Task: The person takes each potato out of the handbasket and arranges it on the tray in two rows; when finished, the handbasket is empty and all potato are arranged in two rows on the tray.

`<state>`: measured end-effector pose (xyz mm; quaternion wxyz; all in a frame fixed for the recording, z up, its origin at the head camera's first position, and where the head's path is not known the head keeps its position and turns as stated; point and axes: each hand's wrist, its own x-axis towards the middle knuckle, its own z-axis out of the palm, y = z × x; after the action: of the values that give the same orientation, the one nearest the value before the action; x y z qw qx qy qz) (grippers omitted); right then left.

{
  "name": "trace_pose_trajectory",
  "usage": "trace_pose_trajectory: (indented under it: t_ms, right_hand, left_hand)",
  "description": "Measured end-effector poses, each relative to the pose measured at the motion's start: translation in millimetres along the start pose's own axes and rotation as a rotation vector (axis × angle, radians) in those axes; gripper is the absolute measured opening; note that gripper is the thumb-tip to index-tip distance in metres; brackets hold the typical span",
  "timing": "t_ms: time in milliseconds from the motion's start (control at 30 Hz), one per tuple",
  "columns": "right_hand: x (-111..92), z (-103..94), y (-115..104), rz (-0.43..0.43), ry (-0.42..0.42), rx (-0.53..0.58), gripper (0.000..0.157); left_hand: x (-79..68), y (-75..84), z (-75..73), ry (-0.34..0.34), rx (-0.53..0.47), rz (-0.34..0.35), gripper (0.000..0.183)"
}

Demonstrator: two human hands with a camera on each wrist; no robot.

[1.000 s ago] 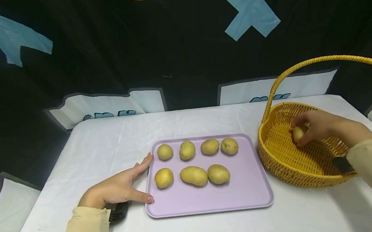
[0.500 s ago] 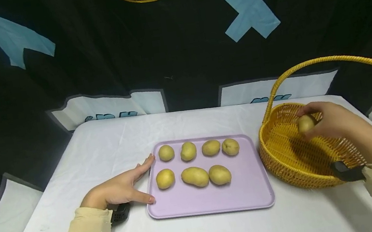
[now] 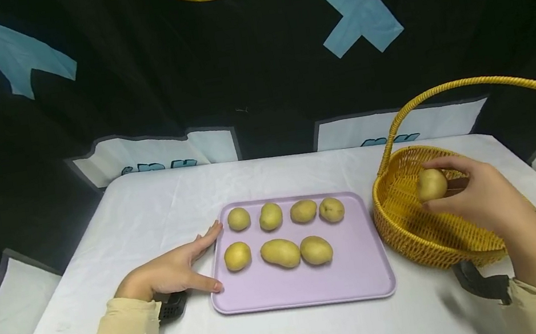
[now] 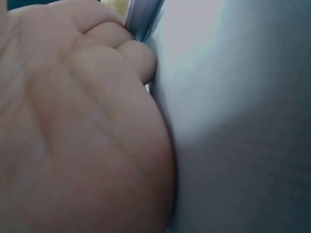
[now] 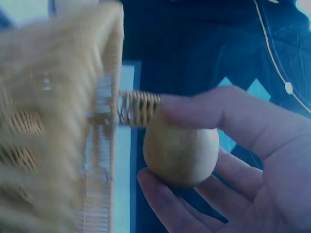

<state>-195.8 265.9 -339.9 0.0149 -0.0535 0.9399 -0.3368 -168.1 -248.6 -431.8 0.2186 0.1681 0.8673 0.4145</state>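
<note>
My right hand (image 3: 480, 196) pinches a potato (image 3: 431, 184) between thumb and fingers, over the yellow wicker basket (image 3: 399, 245) at the right. In the right wrist view the potato (image 5: 181, 151) sits between the thumb above and the fingertips below, beside the basket wall (image 5: 58, 121). My left hand (image 3: 171, 271) rests at the left edge of a lilac tray (image 3: 287, 294), thumb and fingers spread along its rim. On the tray lie several potatoes in two rows, among them a long one (image 3: 280, 253). The left wrist view shows the palm (image 4: 92, 126) against the white tabletop.
The basket's tall arched handle (image 3: 474, 82) rises over the right hand. A white cloth (image 3: 158, 200) covers the table, and a black curtain (image 3: 232, 68) with blue patches hangs behind. Dark devices are strapped under both wrists.
My right hand has lifted the potato up from the basket's floor, and its wrist has swung toward the near side. The left hand and the tray have stayed in place.
</note>
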Motion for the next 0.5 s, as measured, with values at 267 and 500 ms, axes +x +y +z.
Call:
trace_pose_trajectory:
  t_ms: [267,500]
  right_hand:
    - [-5.1,18.2,-22.5,-0.080,0.007,0.073,0.072]
    - [-12.3,54.2,-52.2,-0.230,-0.075,0.109,0.065]
  left_hand:
    - [-0.1,1.4,0.1,0.008,0.007,-0.016,0.116]
    - [-0.1,0.3,0.5,0.000,-0.009,-0.014,0.115]
